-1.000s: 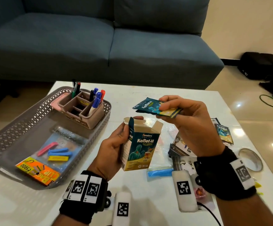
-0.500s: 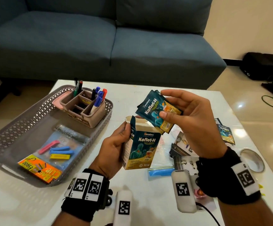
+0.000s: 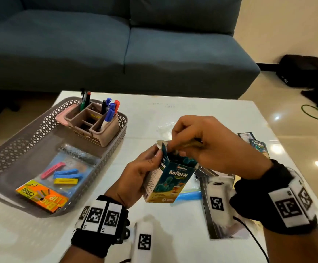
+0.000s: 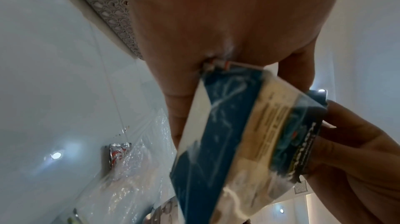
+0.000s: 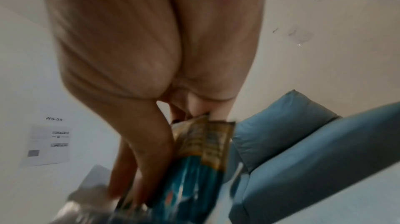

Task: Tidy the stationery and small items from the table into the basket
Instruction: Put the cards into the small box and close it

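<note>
A blue two-seat sofa (image 3: 116, 44) fills the far side of the room, on a glossy cream tile floor (image 3: 296, 118) that mirrors ceiling lights. A dark bag (image 3: 304, 71) and loose cables lie on the floor at far right. In front of the sofa stands one white tabletop (image 3: 201, 114).

One grey lattice basket (image 3: 17, 149) sits on the left of the tabletop. Inside it, at the far end, is one pink organiser (image 3: 97, 130) with several compartments, holding markers upright: at least three blue-capped, one red-capped, and a few dark ones behind. Nearer in the basket lies one clear packet of clips (image 3: 63, 175), showing one pink, two blue and one yellow above an orange label.

Near the middle, the left hand (image 3: 137, 179) grips one open box (image 3: 171, 179), printed teal and yellow, upright just above the tabletop. The right hand (image 3: 211, 145) is over the box mouth, fingers pinching sachets (image 5: 194, 167) that are partly down inside it; how many cannot be told.

On the right lie two more sachets (image 3: 256, 143), well apart from the box. A clear bag of cards (image 3: 217, 205) lies under the right wrist, and one blue strip (image 3: 190, 195) lies just behind the box.
</note>
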